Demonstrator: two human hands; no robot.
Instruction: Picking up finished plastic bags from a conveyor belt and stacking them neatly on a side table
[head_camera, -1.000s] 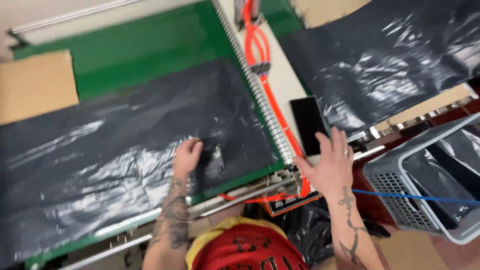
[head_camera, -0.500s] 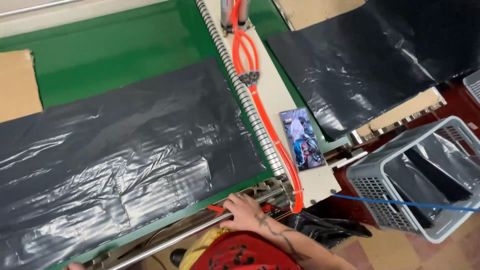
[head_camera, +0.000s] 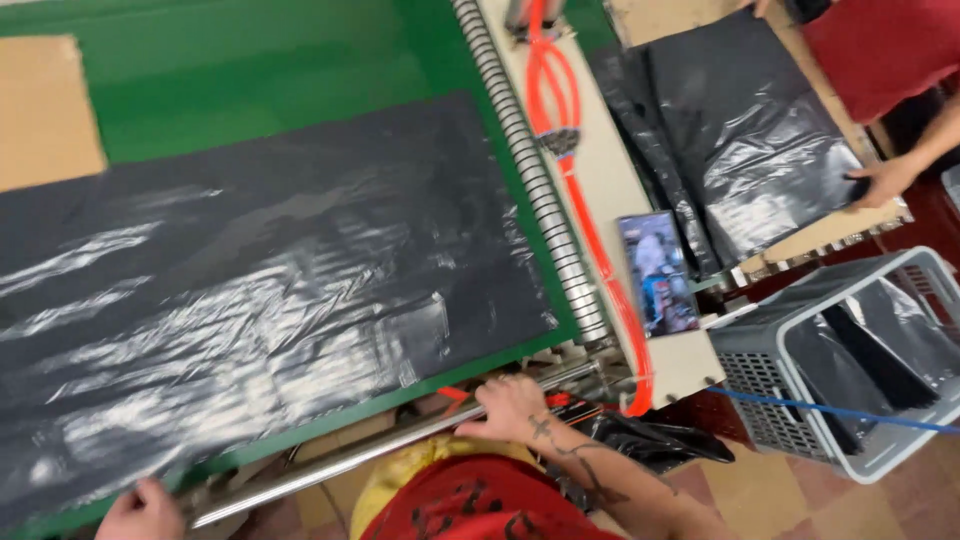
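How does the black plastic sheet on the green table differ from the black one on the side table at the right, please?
The large black sheet lies spread over the green table, while the smaller black sheet lies on a tan board. No hand touches the large one: the left hand and right hand are at the metal bar. Another person's hand rests at the smaller one's edge. Both are glossy and wrinkled.

Your green table (head_camera: 280, 70) carries a wide black plastic sheet (head_camera: 260, 290) and cardboard (head_camera: 45, 110) at its left.
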